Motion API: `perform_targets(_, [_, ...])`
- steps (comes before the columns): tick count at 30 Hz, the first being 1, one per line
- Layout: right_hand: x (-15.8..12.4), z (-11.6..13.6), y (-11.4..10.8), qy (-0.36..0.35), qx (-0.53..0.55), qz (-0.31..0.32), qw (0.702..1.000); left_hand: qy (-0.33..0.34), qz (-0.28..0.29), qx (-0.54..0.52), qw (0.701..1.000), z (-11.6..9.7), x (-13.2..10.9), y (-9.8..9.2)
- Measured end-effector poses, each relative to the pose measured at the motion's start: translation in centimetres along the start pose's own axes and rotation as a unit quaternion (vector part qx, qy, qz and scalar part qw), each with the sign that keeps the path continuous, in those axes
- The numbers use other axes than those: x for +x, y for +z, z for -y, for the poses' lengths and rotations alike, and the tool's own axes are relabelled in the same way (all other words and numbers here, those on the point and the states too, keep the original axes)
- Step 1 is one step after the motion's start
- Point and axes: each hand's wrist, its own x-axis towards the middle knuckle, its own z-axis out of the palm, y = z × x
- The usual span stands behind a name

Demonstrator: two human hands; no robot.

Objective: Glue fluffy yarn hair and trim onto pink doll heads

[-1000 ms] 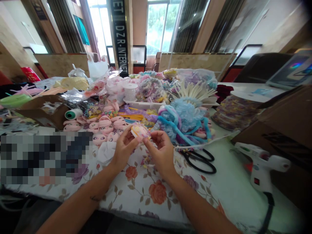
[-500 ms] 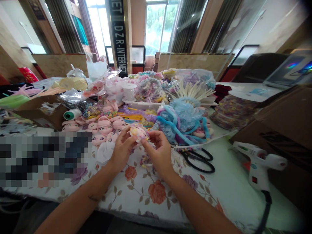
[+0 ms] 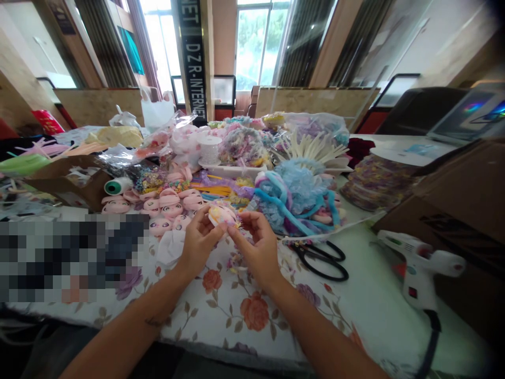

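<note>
Above the flowered cloth, both my hands hold a small rounded pale pink piece with pastel frilly trim point(image 3: 224, 215); its exact kind is hard to make out. My left hand point(image 3: 199, 239) pinches its left side between thumb and fingers. Closed at the right edge is my right hand point(image 3: 256, 242), thumb and fingertips on the trim. Below them a colourful bit of trim point(image 3: 235, 261) is partly hidden by my right hand. Left of my hands lie a white cloth piece point(image 3: 170, 247) and several pink doll heads point(image 3: 171, 206) with painted eyes.
Black-handled scissors point(image 3: 321, 260) lie to the right, and a white glue gun point(image 3: 414, 266) stands beyond them by a cardboard box point(image 3: 445, 210). Blue fluffy strips point(image 3: 300, 197), a spool of trim point(image 3: 379, 176) and a green-ended thread cone point(image 3: 118, 185) sit behind.
The held piece has turned slightly between my fingers, showing more white at its left edge. My hands stay in nearly the same place.
</note>
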Motion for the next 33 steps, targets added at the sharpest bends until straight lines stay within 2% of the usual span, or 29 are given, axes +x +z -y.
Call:
perform_targets(4, [0.0,-0.2,0.0,-0.003,0.027,0.015,1.0,-0.005,0.013,-0.043,0.999,0.2,0.0,0.1])
perform_targets(10, [0.1,-0.4,0.2,0.0,0.051,0.034,0.998,-0.034,0.001,-0.07,0.997,0.4,0.1,-0.1])
perform_targets(16, [0.6,-0.5,0.2,0.038,0.064,-0.005,0.997,-0.042,0.045,-0.113,0.992,1.0,0.4,-0.1])
perform_targets(25, [0.4,-0.2,0.0,0.038,0.052,0.013,0.998,-0.059,0.013,-0.107,0.992,0.4,0.1,0.0])
perform_targets(33, [0.6,-0.4,0.1,0.034,0.064,-0.004,0.997,-0.06,0.016,-0.134,0.989,0.4,0.1,0.1])
